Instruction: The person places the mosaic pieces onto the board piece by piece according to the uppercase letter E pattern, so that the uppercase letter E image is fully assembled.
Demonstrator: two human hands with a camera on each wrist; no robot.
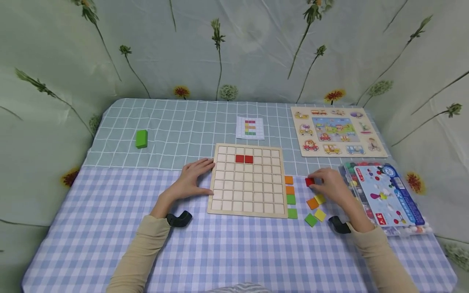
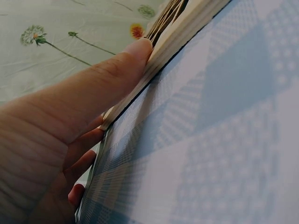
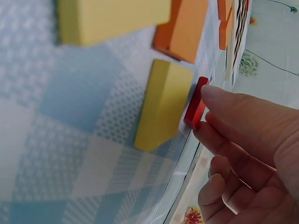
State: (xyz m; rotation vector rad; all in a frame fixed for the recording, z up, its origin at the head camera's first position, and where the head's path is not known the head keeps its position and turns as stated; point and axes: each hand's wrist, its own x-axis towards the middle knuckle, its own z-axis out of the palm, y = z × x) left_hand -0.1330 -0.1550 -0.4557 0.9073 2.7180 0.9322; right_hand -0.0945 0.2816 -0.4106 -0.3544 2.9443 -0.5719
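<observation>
A wooden grid board (image 1: pixel 249 179) lies on the checked cloth, with two red tiles (image 1: pixel 244 159) side by side in its second row from the top. My left hand (image 1: pixel 192 179) rests against the board's left edge, thumb and fingers spread apart along it. In the left wrist view, the thumb (image 2: pixel 112 77) touches the board's side. Right of the board, my right hand (image 1: pixel 327 185) pinches a red tile (image 3: pixel 196 102) between thumb and fingers. Close below it lie yellow tiles (image 1: pixel 320 215), an orange tile (image 1: pixel 312 203) and a green tile (image 1: pixel 310 220).
Orange tiles (image 1: pixel 289 190) and green tiles (image 1: pixel 292 213) line the board's right edge. Behind the board lies a pattern card (image 1: pixel 250 128). A green block (image 1: pixel 141 138) stands at far left. A picture puzzle (image 1: pixel 338 132) and a clear box of colored pieces (image 1: pixel 384 195) occupy the right.
</observation>
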